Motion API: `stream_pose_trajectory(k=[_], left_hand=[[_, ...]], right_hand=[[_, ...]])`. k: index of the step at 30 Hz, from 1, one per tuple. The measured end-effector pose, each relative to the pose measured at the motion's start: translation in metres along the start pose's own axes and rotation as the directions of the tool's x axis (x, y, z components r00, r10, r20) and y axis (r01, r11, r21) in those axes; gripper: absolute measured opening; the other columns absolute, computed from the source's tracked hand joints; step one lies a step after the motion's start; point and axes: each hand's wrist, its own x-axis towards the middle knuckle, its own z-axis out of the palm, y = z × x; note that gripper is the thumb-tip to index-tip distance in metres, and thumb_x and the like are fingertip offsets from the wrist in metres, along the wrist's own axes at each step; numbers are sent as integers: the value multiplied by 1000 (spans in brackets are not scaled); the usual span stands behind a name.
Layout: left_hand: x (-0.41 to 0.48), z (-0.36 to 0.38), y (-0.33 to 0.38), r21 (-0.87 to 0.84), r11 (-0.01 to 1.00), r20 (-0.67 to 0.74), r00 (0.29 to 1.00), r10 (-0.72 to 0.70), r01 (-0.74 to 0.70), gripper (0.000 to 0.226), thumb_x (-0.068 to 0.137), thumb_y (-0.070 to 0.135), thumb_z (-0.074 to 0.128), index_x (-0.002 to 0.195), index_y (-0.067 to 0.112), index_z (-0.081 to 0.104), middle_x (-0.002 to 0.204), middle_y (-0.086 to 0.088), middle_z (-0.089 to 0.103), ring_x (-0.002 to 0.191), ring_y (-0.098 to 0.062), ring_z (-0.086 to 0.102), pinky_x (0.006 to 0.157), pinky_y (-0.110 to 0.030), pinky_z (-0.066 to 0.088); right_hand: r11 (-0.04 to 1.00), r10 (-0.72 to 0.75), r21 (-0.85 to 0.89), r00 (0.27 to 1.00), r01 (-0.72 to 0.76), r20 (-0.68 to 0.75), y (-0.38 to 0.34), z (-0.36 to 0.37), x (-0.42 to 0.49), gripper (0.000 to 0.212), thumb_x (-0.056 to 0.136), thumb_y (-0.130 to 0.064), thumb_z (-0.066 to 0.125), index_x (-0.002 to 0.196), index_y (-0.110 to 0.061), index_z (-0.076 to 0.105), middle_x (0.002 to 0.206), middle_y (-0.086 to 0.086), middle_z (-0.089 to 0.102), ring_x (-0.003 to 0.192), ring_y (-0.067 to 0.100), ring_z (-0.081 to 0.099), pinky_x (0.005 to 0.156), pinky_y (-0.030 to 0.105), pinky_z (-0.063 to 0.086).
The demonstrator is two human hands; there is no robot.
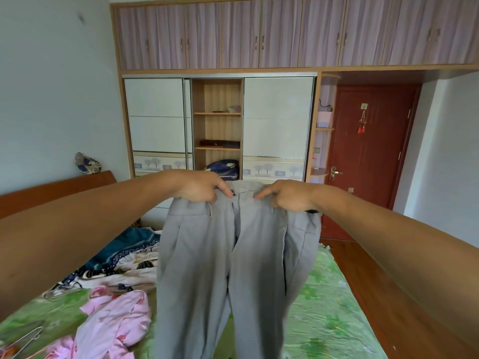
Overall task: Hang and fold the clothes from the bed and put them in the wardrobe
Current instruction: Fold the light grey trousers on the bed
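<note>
Grey trousers (233, 268) hang in the air over the bed, front side toward me, fly open, legs dangling down past the frame's lower edge. My left hand (199, 189) grips the waistband at its left end. My right hand (287, 195) grips the waistband at its right end. Behind them stands the wardrobe (217, 125), its middle section open with wooden shelves showing. On the bed (324, 307), at the left, lie a pink garment (116, 322) and a patterned blue and white garment (121, 257).
Wire hangers (28, 338) lie at the bed's lower left. A dark blue bundle (223, 169) sits on the wardrobe's lowest visible shelf. A red door (368, 151) is at the right, with wooden floor (363, 275) beside the bed. A wooden headboard (57, 187) runs along the left.
</note>
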Motion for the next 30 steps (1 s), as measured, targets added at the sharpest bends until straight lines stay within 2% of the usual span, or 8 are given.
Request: stream_pose_trajectory(k=[6,10,14,17,20,23,26,30], left_hand=[[8,15,15,-337,941,-77,997,-2,-24,51,94,2,57,141,24,56,145,0,50,125,-11,48,97,-17,41],[11,27,28,-691,723,23,1000,5,12,42,97,10,54,138,18,57,95,0,72,61,-6,62,61,-20,52],[15,32,29,-702,712,89,988,126,-28,49,81,56,73,125,38,63,130,11,65,126,-12,56,106,-36,43],[22,35,21,-554,831,21,996,88,-62,80,75,31,85,144,38,46,149,10,47,139,-12,40,115,-36,34],[23,36,17,-431,899,-57,997,57,-76,77,82,-5,68,146,27,39,145,-1,44,128,-16,47,96,-24,47],[20,33,18,-331,930,-150,982,115,-159,65,81,-10,64,129,29,43,127,-1,50,108,-22,56,73,-27,50],[18,19,23,-273,934,-104,972,210,-231,57,81,-11,61,120,27,44,120,-1,57,103,-37,60,75,-45,51],[11,2,30,-213,936,-98,959,264,-280,51,80,-9,60,112,30,53,120,0,58,106,-39,61,86,-43,52]], right_hand=[[830,141,557,972,-14,-186,-5,6,8,33,84,2,60,115,10,67,89,10,69,94,27,70,75,29,55],[605,219,794,971,-61,-92,-14,12,8,24,88,-2,59,111,6,63,92,18,69,71,24,69,63,38,60],[496,208,862,978,-104,-2,-17,13,6,35,91,-6,48,125,-3,59,107,22,70,72,26,75,73,46,63],[464,181,876,982,-130,49,-12,13,3,36,85,1,39,112,-4,62,112,22,73,103,32,72,93,53,57],[607,120,776,985,-171,123,-6,11,-1,39,86,3,39,117,-8,59,110,13,76,111,26,70,97,52,54],[943,190,258,977,-209,96,1,3,-5,35,94,-7,53,129,-11,51,97,14,76,85,31,72,79,43,63],[971,237,-62,968,-232,80,5,-14,-8,27,96,-20,63,121,-22,54,96,14,67,72,28,68,55,33,59],[986,96,-140,995,-95,2,14,-31,-11,23,85,-36,76,77,-21,61,74,-10,56,72,11,56,63,27,46]])
